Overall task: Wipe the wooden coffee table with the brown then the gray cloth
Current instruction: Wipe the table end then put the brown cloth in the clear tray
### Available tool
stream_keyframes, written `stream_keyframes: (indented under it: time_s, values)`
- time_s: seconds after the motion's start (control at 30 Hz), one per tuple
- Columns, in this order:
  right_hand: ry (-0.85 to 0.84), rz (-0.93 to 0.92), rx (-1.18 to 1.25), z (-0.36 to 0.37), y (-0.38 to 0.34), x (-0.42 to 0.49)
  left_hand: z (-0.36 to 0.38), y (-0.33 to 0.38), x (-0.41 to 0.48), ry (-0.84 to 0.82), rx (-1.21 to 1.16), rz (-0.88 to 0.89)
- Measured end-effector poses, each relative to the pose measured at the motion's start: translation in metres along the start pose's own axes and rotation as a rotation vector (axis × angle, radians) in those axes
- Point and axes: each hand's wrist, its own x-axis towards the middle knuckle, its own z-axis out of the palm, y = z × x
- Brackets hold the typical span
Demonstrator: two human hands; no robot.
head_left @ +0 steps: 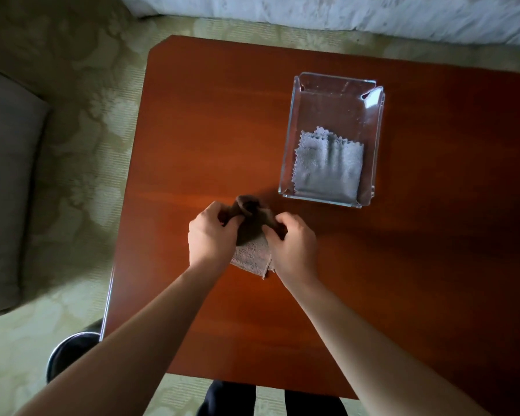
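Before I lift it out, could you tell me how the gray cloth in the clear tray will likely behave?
The gray cloth lies folded and creased, so it will probably hang limp and unfold. Its napped surface suggests an easy, non-slip pinch. It looks thin, so likely very light.

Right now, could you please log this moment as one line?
left hand, right hand: gripping brown cloth | gray cloth: in clear tray on table

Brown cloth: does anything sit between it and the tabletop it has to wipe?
Nothing visible. The left hand and right hand grip the brown cloth over bare wood of the coffee table. The clear tray holding the gray cloth stands apart, farther and to the right.
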Motion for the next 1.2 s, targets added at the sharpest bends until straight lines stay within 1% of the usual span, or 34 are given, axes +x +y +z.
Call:
stream_keyframes:
  time_s: [0.1, 0.2, 0.3, 0.47, 0.6, 0.73, 0.8, 0.87, 0.9, 0.97, 1.0, 1.07, 1.13, 1.2]
  values:
    - [0.013, -0.017, 0.102, -0.035, -0.008, 0.0, -0.009, 0.03, 0.0, -0.005, -0.04, 0.064]
    - [0.062, -0.03, 0.127, -0.072, -0.022, 0.024, -0.011, 0.072, 0.007, -0.021, -0.097, 0.103]
    - [0.1, -0.052, 0.083, -0.103, -0.027, 0.072, 0.0, 0.117, 0.031, -0.027, -0.116, 0.139]
    - [0.164, -0.027, -0.051, -0.138, -0.023, 0.177, 0.045, 0.185, 0.095, -0.05, -0.147, 0.152]
    - [0.118, 0.017, -0.126, -0.142, -0.018, 0.236, 0.078, 0.211, 0.134, -0.071, -0.114, 0.144]
    - [0.063, 0.004, -0.305, -0.141, -0.018, 0.26, 0.089, 0.215, 0.154, -0.093, 0.082, 0.203]
    - [0.069, -0.043, -0.413, -0.143, -0.019, 0.258, 0.087, 0.214, 0.15, -0.037, 0.183, 0.302]
    - [0.109, -0.116, -0.488, -0.147, -0.019, 0.248, 0.081, 0.21, 0.142, 0.035, 0.223, 0.431]
    - [0.124, -0.129, -0.496, -0.15, -0.018, 0.241, 0.079, 0.205, 0.136, 0.065, 0.24, 0.487]
    - [0.114, -0.09, -0.467, -0.153, -0.014, 0.221, 0.076, 0.19, 0.123, 0.12, 0.281, 0.548]
    - [0.09, -0.063, -0.459, -0.152, -0.01, 0.209, 0.076, 0.18, 0.116, 0.135, 0.307, 0.547]
    - [0.011, -0.033, -0.498, -0.149, -0.001, 0.184, 0.08, 0.162, 0.1, 0.121, 0.394, 0.488]
    - [-0.062, -0.036, -0.56, -0.144, 0.006, 0.161, 0.084, 0.146, 0.084, 0.042, 0.491, 0.414]
    - [-0.084, -0.052, -0.622, -0.139, 0.009, 0.147, 0.089, 0.135, 0.072, -0.03, 0.54, 0.368]
